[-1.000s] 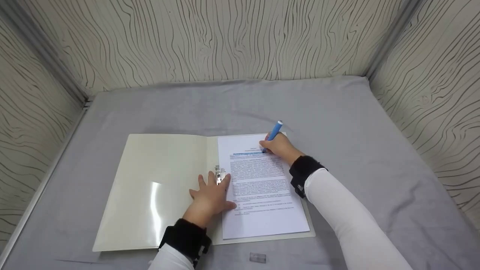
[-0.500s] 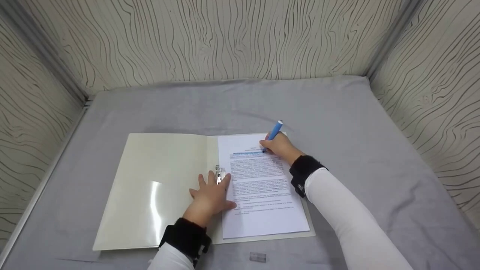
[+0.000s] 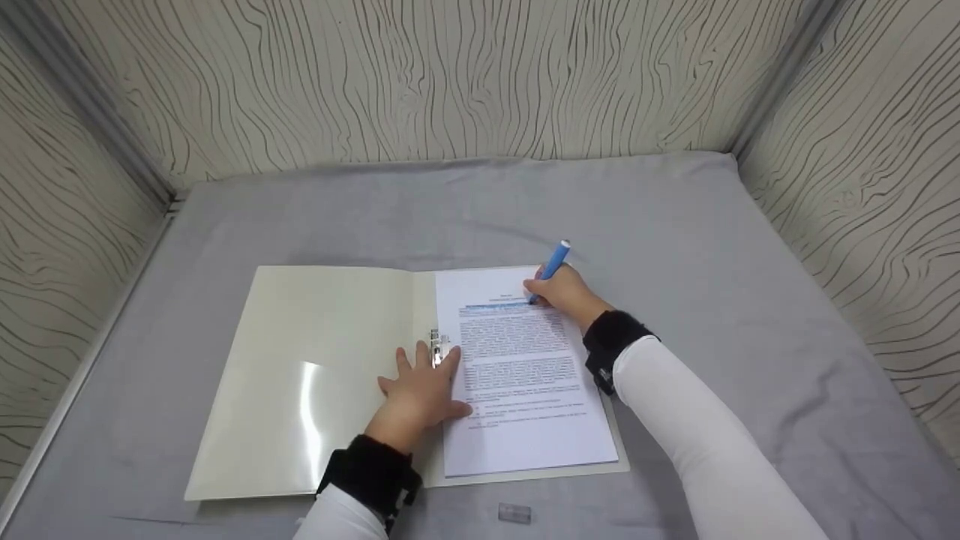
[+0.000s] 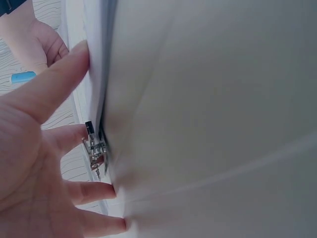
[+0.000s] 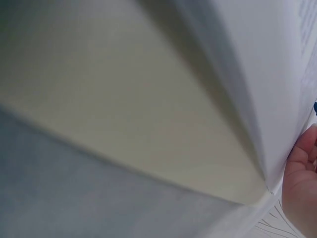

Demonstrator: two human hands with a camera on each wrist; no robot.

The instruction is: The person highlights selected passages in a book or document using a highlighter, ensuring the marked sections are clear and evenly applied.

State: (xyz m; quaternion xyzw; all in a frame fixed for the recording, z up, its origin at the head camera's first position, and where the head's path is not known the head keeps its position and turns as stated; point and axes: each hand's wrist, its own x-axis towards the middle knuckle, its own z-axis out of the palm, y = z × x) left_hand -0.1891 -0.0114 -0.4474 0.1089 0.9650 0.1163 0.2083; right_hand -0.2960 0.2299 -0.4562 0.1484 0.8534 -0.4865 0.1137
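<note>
Print covers the white pages point(image 3: 525, 446) — a short heading near the top edge, then dense paragraphs, all too small to read. A blue stripe point(image 3: 495, 305) runs along the upper lines, and the right hand point(image 3: 566, 292) hides the far end of that text.

The pages lie on the right half of an unfolded cream folder point(image 3: 292, 330), whose left cover shows a bright glare near its lower edge. At the spine sits a metal clip point(image 3: 435, 341), partly masked by the left hand point(image 3: 420, 394). A small translucent grey piece point(image 3: 514, 513) (what it is, I cannot tell) rests on the grey cloth point(image 3: 645, 217), just off the folder's near edge. Wood-grain panels point(image 3: 450, 82) rise behind the cloth's far edge and at both sides.

The right hand pinches a blue marker point(image 3: 556, 260) near the pages' upper right corner — its tip at the stripe's right end, its white end tilted up and away. The left hand lies with fingers spread across the spine, thumb on the pages' left edge, well apart from the marker.
</note>
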